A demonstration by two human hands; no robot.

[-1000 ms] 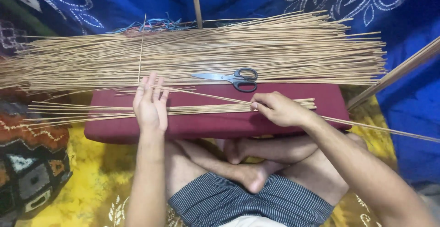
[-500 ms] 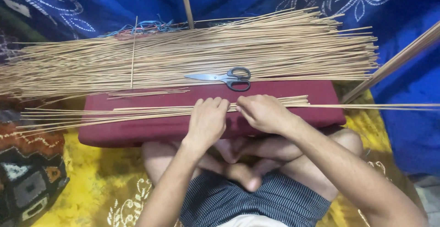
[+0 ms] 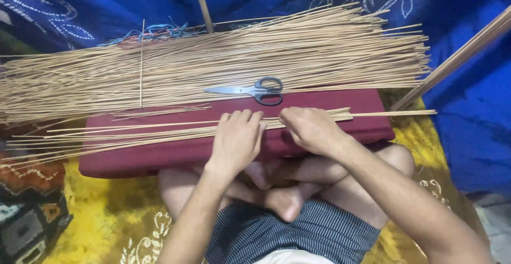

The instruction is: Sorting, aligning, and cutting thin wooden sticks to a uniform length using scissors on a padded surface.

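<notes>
Two hands: both on thin sticks atop red cushion.
Left hand: flat, fingers together, pressing sticks.
Right hand: curled, seemingly pinching sticks.
Scissors: behind hands, by big stick pile.

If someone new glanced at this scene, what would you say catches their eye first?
First, the big heap of long, thin tan sticks spread across the whole upper half, with a pair of black-handled metal scissors lying on its near edge. Below it, both hands rest side by side on a smaller row of sticks laid across a dark red cushioned board: the left hand flat on them, the right hand curled over them.
</notes>
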